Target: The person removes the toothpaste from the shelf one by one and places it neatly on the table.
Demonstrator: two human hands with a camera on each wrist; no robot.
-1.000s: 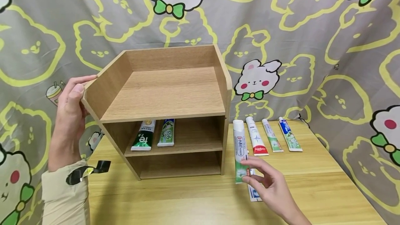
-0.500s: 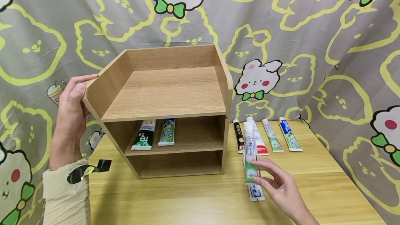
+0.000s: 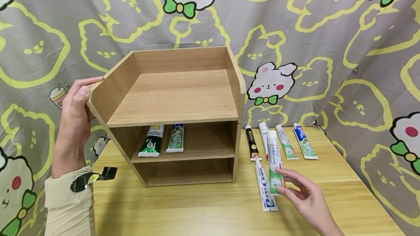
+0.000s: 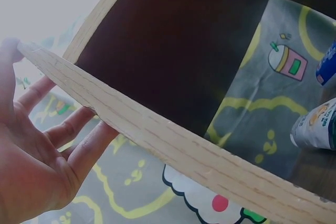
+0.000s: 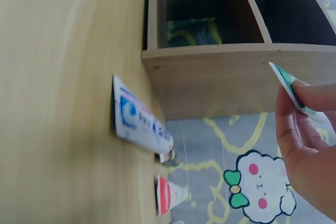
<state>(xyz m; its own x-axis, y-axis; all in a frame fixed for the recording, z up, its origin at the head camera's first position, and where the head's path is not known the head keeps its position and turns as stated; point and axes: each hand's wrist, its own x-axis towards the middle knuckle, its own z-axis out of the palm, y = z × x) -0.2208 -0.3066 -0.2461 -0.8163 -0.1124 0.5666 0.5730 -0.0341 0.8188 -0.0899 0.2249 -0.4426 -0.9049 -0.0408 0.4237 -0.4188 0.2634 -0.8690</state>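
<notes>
My right hand (image 3: 305, 196) pinches the bottom end of a white and green toothpaste tube (image 3: 273, 156) between thumb and fingers, its cap pointing up and away. The right wrist view shows the tube's flat end (image 5: 286, 85) in that hand, above the table. My left hand (image 3: 74, 108) grips the top of the left side panel of a wooden shelf unit (image 3: 180, 94); in the left wrist view several fingers touch the panel's outer face (image 4: 131, 124). On the shelf's middle level lie a dark green toothpaste tube (image 3: 152, 141) and a blue and green one (image 3: 175, 137).
Right of the shelf, a white and blue tube (image 3: 264, 188) lies nearest. Behind it are a black tube (image 3: 252, 143), a partly hidden Colgate tube (image 3: 263, 134), a white and green tube (image 3: 287, 143) and a blue and green tube (image 3: 305, 141). A patterned curtain (image 3: 203, 28) surrounds the table.
My right hand has moved right with the tube, away from the shelf's side. The black tube and the white and blue one show more; the Colgate tube is now mostly covered. My left hand stays put.
</notes>
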